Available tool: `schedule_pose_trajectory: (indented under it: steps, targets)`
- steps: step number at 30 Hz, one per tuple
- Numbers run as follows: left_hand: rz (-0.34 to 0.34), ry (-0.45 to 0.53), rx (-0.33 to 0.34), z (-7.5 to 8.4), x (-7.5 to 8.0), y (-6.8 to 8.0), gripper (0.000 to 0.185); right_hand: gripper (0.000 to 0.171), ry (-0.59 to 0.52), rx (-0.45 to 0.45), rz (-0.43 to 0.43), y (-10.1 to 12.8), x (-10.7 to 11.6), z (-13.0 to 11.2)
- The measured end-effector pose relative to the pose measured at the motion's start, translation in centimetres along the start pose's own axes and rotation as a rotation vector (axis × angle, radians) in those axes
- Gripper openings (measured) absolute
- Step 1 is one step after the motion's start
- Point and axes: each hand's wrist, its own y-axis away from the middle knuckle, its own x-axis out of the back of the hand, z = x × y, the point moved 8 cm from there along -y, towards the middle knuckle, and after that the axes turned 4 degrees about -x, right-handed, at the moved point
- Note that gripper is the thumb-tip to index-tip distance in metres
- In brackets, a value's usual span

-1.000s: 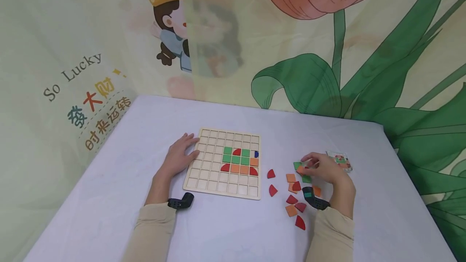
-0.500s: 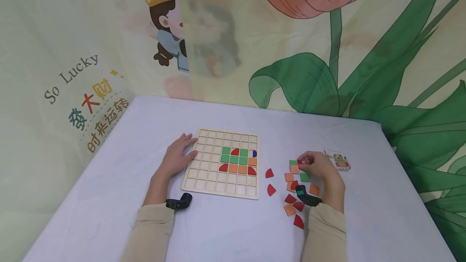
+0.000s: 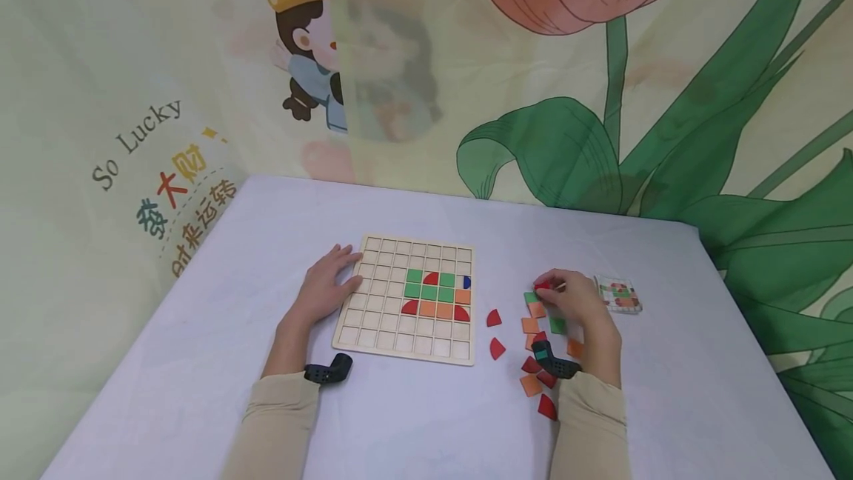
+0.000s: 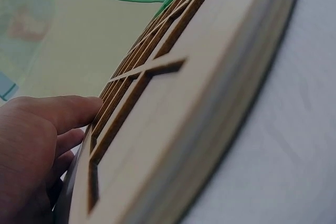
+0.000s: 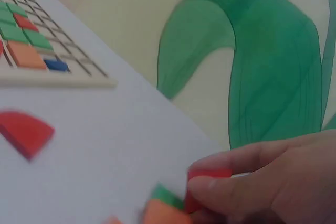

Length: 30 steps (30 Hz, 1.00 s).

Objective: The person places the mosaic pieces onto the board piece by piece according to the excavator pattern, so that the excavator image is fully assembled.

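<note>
My left hand [image 3: 325, 284] rests at the left edge of a wooden grid board [image 3: 380, 317], fingers fairly straight; in the left wrist view the thumb [image 4: 79, 113] touches the board's edge. Green and orange squares, red quarter-circles and a small blue piece [image 3: 466, 282] sit in the board's cells. To the right of the board, my right hand [image 3: 574, 295] pinches a red piece [image 5: 207, 179] between thumb and fingers. Just below that piece lie a green tile [image 3: 529, 298] and an orange square [image 3: 537, 310], partly overlapping.
Loose orange squares [image 3: 531, 385] and red quarter-circles [image 3: 547, 407] lie scattered below the right hand, some partly hidden by its wrist camera. Two more red quarter-circles [image 3: 497, 349] lie beside the board. A printed pattern card [image 3: 620, 295] lies right of the right hand.
The right hand has set down an orange square over the green tile, taken up a red piece, and moved left with it. The left hand stays at the board.
</note>
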Motion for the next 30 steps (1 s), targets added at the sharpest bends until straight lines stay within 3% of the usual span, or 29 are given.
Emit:
schedule_pose_trajectory:
  steps: [5, 12, 17, 30]
  targets:
    - [0.007, -0.004, 0.003, -0.1, 0.1, 0.0, 0.052, 0.017, 0.015, 0.081, -0.076, 0.9, -1.4, -4.4]
    - [0.009, -0.003, 0.004, -0.3, 0.1, 0.0, 0.052, 0.008, 0.016, 0.176, -0.288, 2.4, -6.5, -10.2]
    - [0.009, 0.009, 0.004, -0.4, 0.1, 0.0, 0.052, 0.013, 0.111, 0.218, -0.317, 3.0, -7.9, -11.0]
    - [0.005, 0.017, -0.006, -0.1, 0.1, 0.0, 0.052, 0.018, 0.188, 0.227, -0.295, 3.2, -9.1, -11.3]
